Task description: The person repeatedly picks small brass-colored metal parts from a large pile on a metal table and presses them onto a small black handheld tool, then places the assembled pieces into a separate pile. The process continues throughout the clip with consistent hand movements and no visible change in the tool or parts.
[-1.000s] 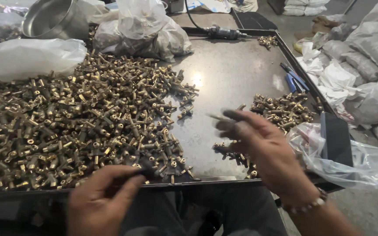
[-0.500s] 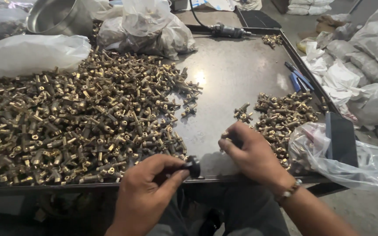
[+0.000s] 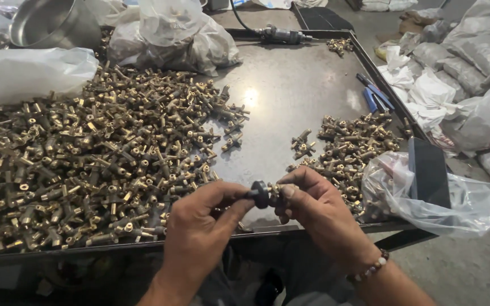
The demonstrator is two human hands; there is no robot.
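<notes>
Both hands have come together over the near edge of the counter (image 3: 290, 73). The right hand (image 3: 319, 207), which a second ago hovered open-fingered beside the smaller heap of brass fittings (image 3: 353, 141) and half a second ago reached down into it, has lifted clear and now pinches a brass fitting (image 3: 274, 191) at its fingertips. The left hand (image 3: 199, 226), earlier low at the frame's bottom edge, has risen and presses its black knob (image 3: 260, 194) end-on against that fitting.
</notes>
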